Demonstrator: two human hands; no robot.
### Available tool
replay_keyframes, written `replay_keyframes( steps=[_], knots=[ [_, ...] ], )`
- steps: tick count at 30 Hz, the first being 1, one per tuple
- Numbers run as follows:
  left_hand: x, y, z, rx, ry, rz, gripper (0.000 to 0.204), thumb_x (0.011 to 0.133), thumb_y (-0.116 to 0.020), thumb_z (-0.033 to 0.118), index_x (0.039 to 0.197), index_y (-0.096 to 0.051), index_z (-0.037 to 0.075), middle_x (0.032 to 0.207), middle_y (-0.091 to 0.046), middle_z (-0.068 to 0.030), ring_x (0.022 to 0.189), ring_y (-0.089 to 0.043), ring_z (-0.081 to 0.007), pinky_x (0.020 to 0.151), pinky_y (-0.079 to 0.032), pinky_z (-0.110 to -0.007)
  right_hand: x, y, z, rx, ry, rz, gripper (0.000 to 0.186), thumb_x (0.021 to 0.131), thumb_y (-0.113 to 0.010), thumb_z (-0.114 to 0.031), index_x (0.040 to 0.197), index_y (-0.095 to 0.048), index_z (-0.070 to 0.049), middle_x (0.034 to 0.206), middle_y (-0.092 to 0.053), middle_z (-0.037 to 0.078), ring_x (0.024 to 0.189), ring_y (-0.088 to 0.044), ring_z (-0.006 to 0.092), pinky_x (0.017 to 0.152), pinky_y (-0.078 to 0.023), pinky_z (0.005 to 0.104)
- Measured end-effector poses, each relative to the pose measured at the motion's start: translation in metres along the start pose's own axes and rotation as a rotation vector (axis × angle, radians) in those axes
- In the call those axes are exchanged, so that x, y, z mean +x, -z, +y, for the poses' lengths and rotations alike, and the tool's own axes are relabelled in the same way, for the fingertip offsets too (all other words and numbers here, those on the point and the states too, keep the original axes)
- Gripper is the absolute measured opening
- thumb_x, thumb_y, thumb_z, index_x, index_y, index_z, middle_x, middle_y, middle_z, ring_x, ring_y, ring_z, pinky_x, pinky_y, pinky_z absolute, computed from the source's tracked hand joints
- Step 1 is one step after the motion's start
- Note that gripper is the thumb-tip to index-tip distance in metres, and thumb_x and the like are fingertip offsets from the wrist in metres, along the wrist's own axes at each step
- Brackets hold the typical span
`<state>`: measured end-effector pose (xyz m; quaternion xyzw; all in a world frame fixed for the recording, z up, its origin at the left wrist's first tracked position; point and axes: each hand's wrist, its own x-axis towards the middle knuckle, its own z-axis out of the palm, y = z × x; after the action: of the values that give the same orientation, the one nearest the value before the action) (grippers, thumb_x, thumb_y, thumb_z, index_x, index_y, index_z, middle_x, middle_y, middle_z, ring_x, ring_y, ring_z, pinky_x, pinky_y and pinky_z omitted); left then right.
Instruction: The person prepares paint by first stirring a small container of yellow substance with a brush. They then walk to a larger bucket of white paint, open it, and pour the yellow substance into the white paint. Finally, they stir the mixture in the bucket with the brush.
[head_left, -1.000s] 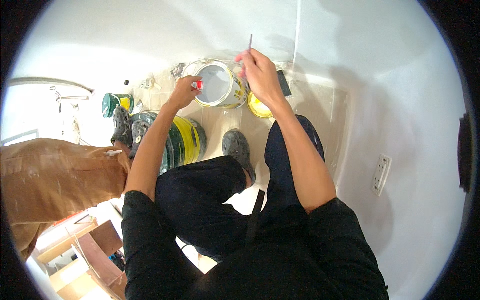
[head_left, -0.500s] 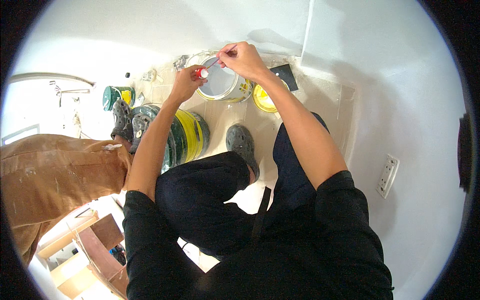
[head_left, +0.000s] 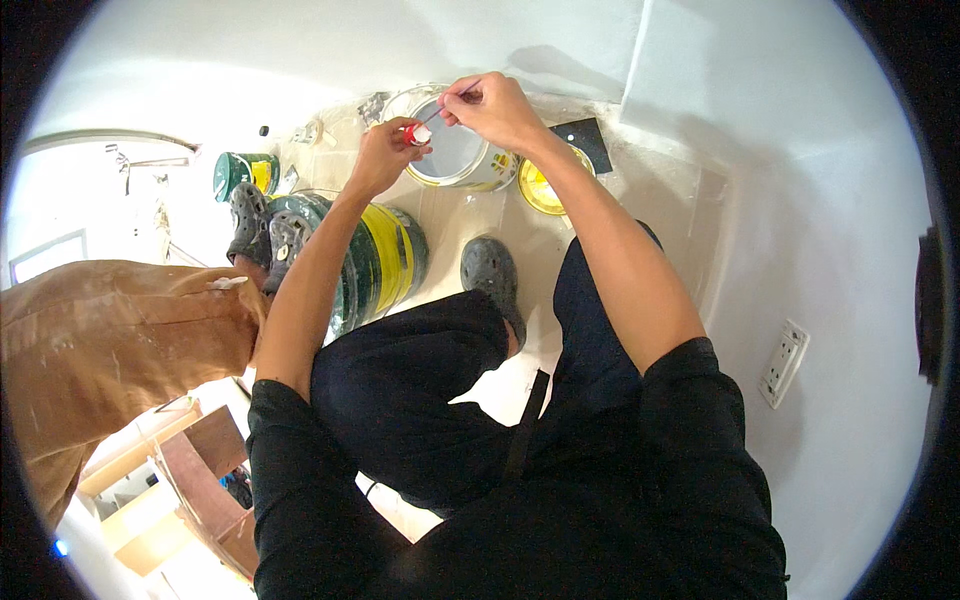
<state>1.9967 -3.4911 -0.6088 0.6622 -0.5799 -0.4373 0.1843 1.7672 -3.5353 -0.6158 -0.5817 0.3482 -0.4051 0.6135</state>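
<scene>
Between the fingers of my left hand (head_left: 380, 160) is a small red cup or cap (head_left: 412, 137) with something white inside. My right hand (head_left: 497, 112) pinches a thin purplish stick (head_left: 433, 114); whether it is a fine brush cannot be made out. The stick slants down to the left, its lower end at the mouth of the red cup. Both hands hover above a large white bucket (head_left: 468, 184), which holds a pale grey fill and is partly hidden by them.
Beside the bucket lie a yellow lid (head_left: 541, 190) and a black square sheet (head_left: 588, 145). A large green-and-yellow bucket (head_left: 392, 256) stands left of my foot, a smaller green one (head_left: 236, 176) beyond. Another person's brown trousers (head_left: 120, 340) are close at left; a wall socket (head_left: 784, 364) is at right.
The view has shifted slightly, so the buckets and lid appear a little farther right. My hands keep their hold, with the stick's tip still at the red cup.
</scene>
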Motion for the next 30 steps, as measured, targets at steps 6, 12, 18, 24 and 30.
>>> replay_keyframes(
  steps=[6, 12, 18, 24, 30],
  knots=[
    [0.0, -0.001, 0.008, 0.04, 0.0, 0.017, 0.043, 0.086, -0.069, -0.006, 0.127, -0.056, -0.006, 0.106, -0.072, -0.0142, 0.098, -0.072, -0.0204, 0.082, -0.059, -0.029, 0.001, 0.006, -0.001, -0.049, -0.001, -0.018, 0.022, 0.093, -0.063, -0.013, 0.099, -0.072, 0.006, 0.085, -0.074, 0.012, 0.079, -0.072, 0.0155, 0.075, -0.058, 0.0272],
    [-0.001, -0.001, 0.005, 0.089, -0.017, 0.049, 0.046, 0.083, -0.075, -0.001, 0.125, -0.058, -0.006, 0.105, -0.073, -0.0126, 0.095, -0.07, -0.016, 0.082, -0.059, -0.028, 0.002, 0.005, 0.003, -0.035, 0.039, -0.026, 0.022, 0.094, -0.063, -0.013, 0.101, -0.073, 0.005, 0.087, -0.074, 0.011, 0.081, -0.072, 0.0155, 0.075, -0.058, 0.0272],
    [-0.002, -0.001, 0.007, 0.054, -0.005, 0.049, 0.047, 0.082, -0.076, 0.0, 0.125, -0.058, -0.006, 0.103, -0.073, -0.0118, 0.093, -0.07, -0.0152, 0.083, -0.058, -0.028, -0.001, 0.007, -0.001, -0.064, 0.016, -0.044, 0.023, 0.095, -0.063, -0.014, 0.104, -0.073, 0.004, 0.088, -0.075, 0.012, 0.082, -0.072, 0.0152, 0.075, -0.058, 0.0278],
    [-0.005, -0.005, 0.011, 0.087, -0.054, 0.093, 0.043, 0.08, -0.076, -0.002, 0.121, -0.062, -0.006, 0.098, -0.074, -0.0139, 0.085, -0.072, -0.0164, 0.075, -0.059, -0.028, -0.003, 0.005, -0.001, -0.097, 0.071, -0.035, 0.024, 0.095, -0.063, -0.014, 0.107, -0.072, 0.005, 0.088, -0.075, 0.013, 0.081, -0.072, 0.0156, 0.075, -0.057, 0.0279],
    [-0.007, -0.005, 0.01, 0.283, -0.12, 0.135, 0.043, 0.078, -0.078, 0.004, 0.118, -0.065, -0.003, 0.093, -0.074, -0.0166, 0.083, -0.073, -0.0191, 0.075, -0.058, -0.03, -0.002, 0.004, 0.002, -0.179, 0.117, -0.031, 0.025, 0.094, -0.064, -0.014, 0.109, -0.072, 0.005, 0.089, -0.075, 0.015, 0.081, -0.072, 0.0164, 0.075, -0.057, 0.0282]
  ],
)
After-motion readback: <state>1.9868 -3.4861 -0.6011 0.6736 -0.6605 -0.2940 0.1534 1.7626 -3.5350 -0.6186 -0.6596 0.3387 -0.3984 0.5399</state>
